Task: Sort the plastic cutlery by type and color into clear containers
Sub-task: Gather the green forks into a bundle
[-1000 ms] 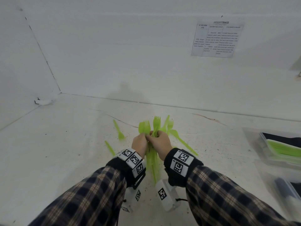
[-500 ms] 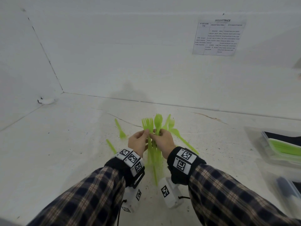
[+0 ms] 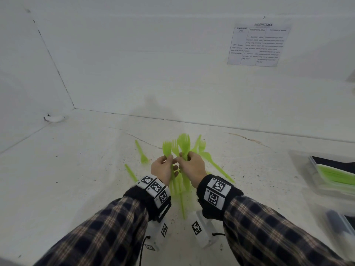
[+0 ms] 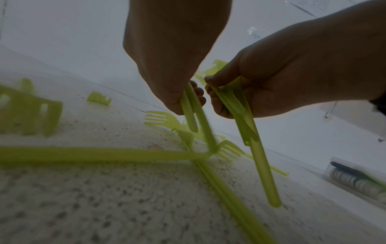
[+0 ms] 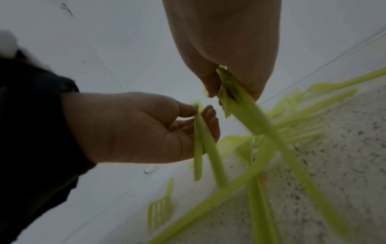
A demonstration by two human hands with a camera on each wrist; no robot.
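Observation:
Both hands hover side by side above the white table (image 3: 76, 179), each holding lime-green plastic forks upright, tines away from me. My left hand (image 3: 163, 168) pinches two fork handles (image 4: 193, 107) between thumb and fingers. My right hand (image 3: 192, 166) grips a thicker bunch of green forks (image 3: 184, 144), their handles (image 4: 248, 130) hanging below the fist. More green forks lie on the table under and around the hands: one at the left (image 3: 141, 152), another nearer me (image 3: 130, 172), a longer one at the right (image 3: 217, 166).
Clear containers stand at the right edge: one holds green cutlery (image 3: 338, 176), and a nearer one (image 3: 338, 223) holds something dark. A printed sheet (image 3: 257, 45) hangs on the back wall. A small white object (image 3: 54, 118) lies in the far left corner.
Both hands have lifted slightly away from me with the forks. The left hand's forks now stand apart from the right hand's bunch.

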